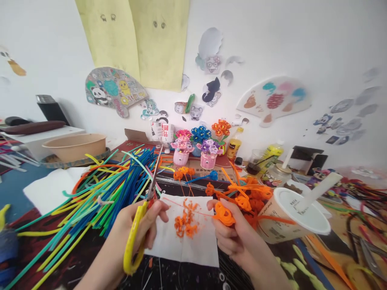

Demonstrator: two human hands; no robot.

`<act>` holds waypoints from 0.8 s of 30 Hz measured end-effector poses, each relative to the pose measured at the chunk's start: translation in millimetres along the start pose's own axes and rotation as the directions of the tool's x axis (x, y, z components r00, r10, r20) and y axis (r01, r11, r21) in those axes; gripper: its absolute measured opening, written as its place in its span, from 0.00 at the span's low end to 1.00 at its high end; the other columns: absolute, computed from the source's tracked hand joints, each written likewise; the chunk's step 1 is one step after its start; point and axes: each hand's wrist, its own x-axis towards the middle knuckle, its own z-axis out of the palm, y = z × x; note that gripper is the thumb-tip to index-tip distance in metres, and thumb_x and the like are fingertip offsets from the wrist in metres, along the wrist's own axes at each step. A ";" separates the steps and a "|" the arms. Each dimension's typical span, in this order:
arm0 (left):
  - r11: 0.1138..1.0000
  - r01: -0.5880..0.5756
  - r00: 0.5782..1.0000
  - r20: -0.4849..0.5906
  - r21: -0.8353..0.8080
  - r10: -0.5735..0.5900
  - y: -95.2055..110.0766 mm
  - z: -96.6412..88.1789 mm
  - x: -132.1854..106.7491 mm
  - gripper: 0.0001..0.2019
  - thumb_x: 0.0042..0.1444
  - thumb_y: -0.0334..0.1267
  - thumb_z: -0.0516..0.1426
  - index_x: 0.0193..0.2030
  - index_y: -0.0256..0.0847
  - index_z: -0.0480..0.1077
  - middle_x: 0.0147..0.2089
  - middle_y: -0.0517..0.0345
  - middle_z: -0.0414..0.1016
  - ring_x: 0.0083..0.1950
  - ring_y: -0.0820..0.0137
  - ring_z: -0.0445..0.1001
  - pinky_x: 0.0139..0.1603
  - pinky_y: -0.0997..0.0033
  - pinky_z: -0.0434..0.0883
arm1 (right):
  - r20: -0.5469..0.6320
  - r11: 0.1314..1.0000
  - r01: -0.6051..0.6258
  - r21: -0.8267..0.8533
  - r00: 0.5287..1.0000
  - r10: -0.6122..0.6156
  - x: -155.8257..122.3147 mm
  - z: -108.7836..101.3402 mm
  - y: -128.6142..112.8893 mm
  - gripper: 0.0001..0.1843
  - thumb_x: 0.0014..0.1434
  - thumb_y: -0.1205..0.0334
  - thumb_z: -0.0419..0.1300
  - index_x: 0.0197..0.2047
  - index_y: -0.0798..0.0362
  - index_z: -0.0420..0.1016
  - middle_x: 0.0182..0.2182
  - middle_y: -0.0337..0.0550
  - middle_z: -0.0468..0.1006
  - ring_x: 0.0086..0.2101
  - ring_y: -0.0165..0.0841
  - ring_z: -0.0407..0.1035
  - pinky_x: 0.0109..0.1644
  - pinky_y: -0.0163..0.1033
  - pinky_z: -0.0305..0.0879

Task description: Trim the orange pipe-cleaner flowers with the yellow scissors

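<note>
1. Two hands show: the left hand (pixel 136 229) wraps around yellow scissors (pixel 134 245).
2. The right hand (pixel 234 237) pinches an orange pipe cleaner curl (pixel 223 214).
3. Orange snips (pixel 186 221) lie on a white paper towel (pixel 163 237) between both hands.
</note>
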 end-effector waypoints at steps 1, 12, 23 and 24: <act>0.999 0.011 0.999 0.037 -0.036 -0.009 -0.1 2.6 -0.7 0.23 0.53 0.60 0.55 0.24 0.42 0.74 0.08 0.66 0.60 0.13 0.76 0.55 0.16 0.77 0.55 | 0.007 1.000 -0.015 -0.010 1.000 0.015 0.9 1.2 2.0 0.18 0.59 0.46 0.60 0.37 0.54 0.73 0.12 0.22 0.46 0.12 0.18 0.35 0.15 0.27 0.36; 0.923 0.118 0.991 -0.014 -0.367 -0.132 -0.7 6.7 -5.2 0.18 0.49 0.53 0.62 0.23 0.38 0.70 0.11 0.67 0.63 0.15 0.81 0.58 0.19 0.81 0.56 | -0.013 0.917 0.158 -0.368 0.984 -0.175 -2.9 13.7 2.1 0.19 0.54 0.48 0.66 0.43 0.53 0.74 0.21 0.33 0.67 0.20 0.22 0.58 0.23 0.28 0.52; 0.856 0.335 0.942 0.137 -0.395 -0.305 -13.8 4.2 -4.0 0.18 0.47 0.52 0.64 0.25 0.37 0.72 0.11 0.67 0.63 0.11 0.81 0.57 0.12 0.83 0.55 | 0.005 0.758 0.264 -0.596 0.946 -0.326 -6.9 6.7 -7.5 0.22 0.51 0.56 0.69 0.49 0.48 0.76 0.41 0.45 0.77 0.40 0.37 0.71 0.46 0.42 0.68; 0.844 0.362 0.932 0.157 -0.395 -0.326 -15.1 4.1 -3.2 0.18 0.47 0.52 0.63 0.25 0.38 0.72 0.10 0.68 0.62 0.11 0.82 0.55 0.11 0.83 0.54 | 0.012 0.756 0.265 -0.599 0.947 -0.322 -6.7 5.8 -7.5 0.23 0.51 0.56 0.69 0.51 0.48 0.76 0.40 0.44 0.77 0.37 0.35 0.71 0.41 0.40 0.69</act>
